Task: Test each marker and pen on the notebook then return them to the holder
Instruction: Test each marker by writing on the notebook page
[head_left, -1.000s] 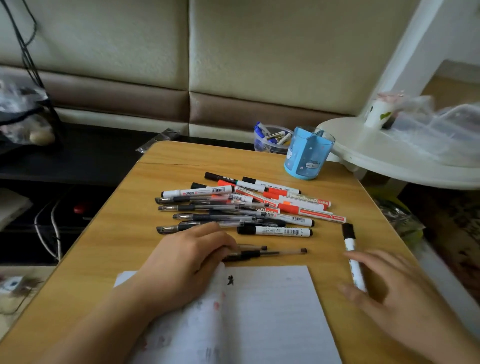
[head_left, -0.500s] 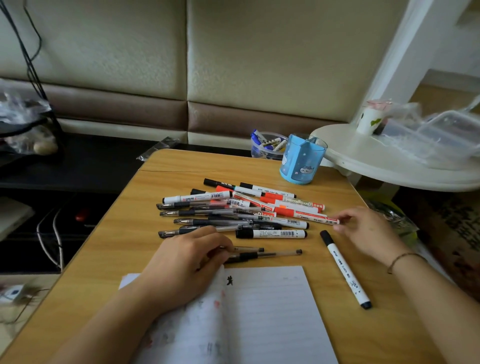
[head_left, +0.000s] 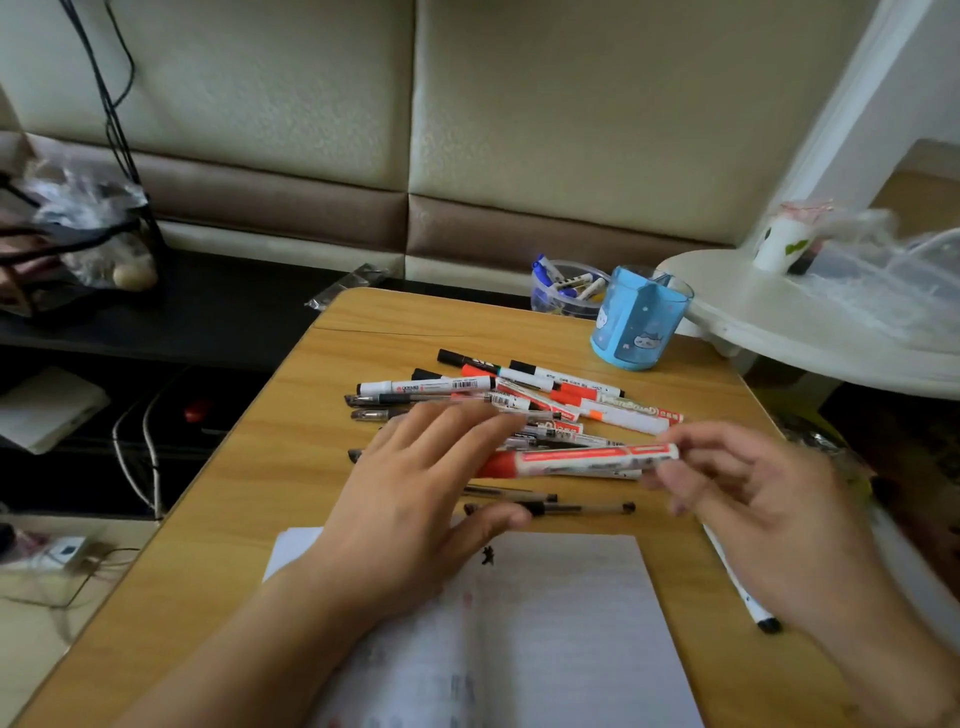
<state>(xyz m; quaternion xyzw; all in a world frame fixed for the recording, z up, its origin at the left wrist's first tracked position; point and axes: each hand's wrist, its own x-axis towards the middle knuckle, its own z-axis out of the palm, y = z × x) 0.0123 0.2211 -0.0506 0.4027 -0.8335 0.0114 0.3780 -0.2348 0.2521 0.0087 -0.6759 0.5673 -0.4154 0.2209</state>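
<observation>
Wooden desk (head_left: 249, 467): our right hand (head_left: 748, 514) pinches a red marker (head_left: 582, 460), left hand (head_left: 415, 499) spread; pile (head_left: 519, 400) untested, blue holder (head_left: 636, 327) looks empty.

Barcode on white marker (head_left: 426, 386); lettering there too blurred to read.

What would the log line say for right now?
right hand: holds red marker | left hand: open, reaching for its cap end | notebook: open | holder: upright, far right
</observation>
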